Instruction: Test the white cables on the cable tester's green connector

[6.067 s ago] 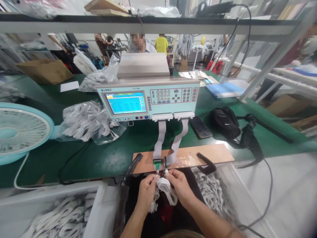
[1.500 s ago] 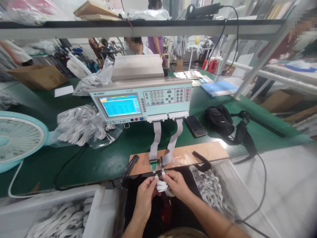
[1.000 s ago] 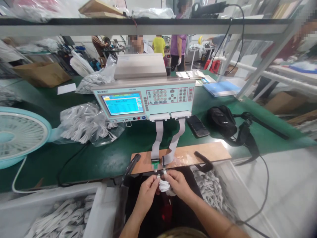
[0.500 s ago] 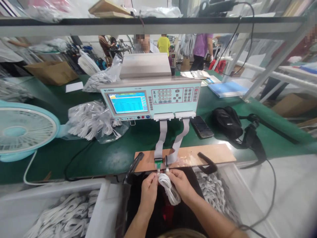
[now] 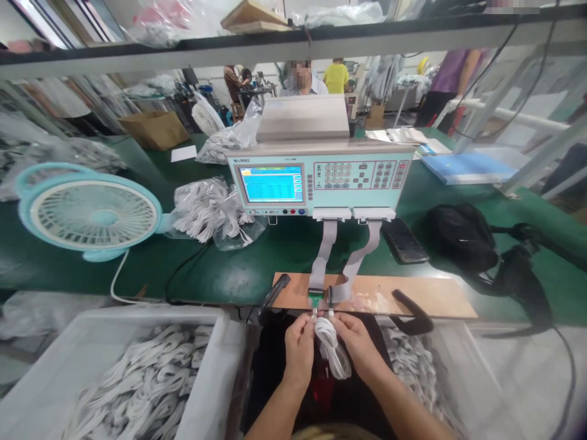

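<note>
Now, from the head view, I see my left hand (image 5: 299, 342) and right hand (image 5: 356, 343) each pinched shut on one end of the white cable (image 5: 334, 349), at the near edge of the wooden board (image 5: 413, 294). Its coil hangs between both hands, just below the sockets (image 5: 321, 299). I judge it light and soft; only the stiff plugs give good hold.
</note>
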`<state>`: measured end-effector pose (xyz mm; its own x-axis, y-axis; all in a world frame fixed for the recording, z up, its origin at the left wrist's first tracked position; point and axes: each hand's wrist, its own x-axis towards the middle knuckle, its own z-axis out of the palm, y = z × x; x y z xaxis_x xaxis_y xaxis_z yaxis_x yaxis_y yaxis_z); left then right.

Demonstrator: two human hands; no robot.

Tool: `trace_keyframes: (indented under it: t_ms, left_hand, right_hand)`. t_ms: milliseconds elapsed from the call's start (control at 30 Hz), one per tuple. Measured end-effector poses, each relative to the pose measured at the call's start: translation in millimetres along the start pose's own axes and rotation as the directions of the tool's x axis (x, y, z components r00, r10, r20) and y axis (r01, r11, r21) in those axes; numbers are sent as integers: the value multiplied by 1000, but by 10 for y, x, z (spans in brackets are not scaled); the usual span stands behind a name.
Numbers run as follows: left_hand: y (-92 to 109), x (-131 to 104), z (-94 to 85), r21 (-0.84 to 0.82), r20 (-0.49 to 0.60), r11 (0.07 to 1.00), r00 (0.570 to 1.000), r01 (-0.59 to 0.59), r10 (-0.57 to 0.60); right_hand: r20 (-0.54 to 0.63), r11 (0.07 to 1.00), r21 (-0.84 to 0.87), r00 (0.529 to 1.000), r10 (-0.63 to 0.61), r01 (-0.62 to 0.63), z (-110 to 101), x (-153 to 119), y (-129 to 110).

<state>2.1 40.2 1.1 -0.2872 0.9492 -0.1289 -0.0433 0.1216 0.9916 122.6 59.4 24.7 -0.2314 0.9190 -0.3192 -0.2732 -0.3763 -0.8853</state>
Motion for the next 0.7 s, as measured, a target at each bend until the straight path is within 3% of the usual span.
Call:
trace_keyframes:
  t_ms: [333,467,533,600,667,700]
  left_hand:
    - [-15,3,50,61,14,998,1000,-19,19]
    - [140,-97,-136,104,13,994,999,-36,35]
    - [240,-135,-427,125,-26,986,993,-107,111]
    - [280,-130,-901,234,-152,961,971,-148,187]
    - [215,-85,-1538,442,-379,897,901,-24,211]
    - [140,-55,-1891,554,-496,819,849,150,180]
  right_hand:
    - [15,998,-49,999,-29,30,-52,22,73]
    - [-59,999,-37,998,17,-19,-82,6,131]
    - [-107,998,-43,993,46,-50,-88,14,148]
    - [-136,995,-61,988,67,-76,-94,31,159]
    - [-162,993,-72,984,80,-92,-104,46,171]
    - [-172,992,-76,981,84,-98,-111,51,180]
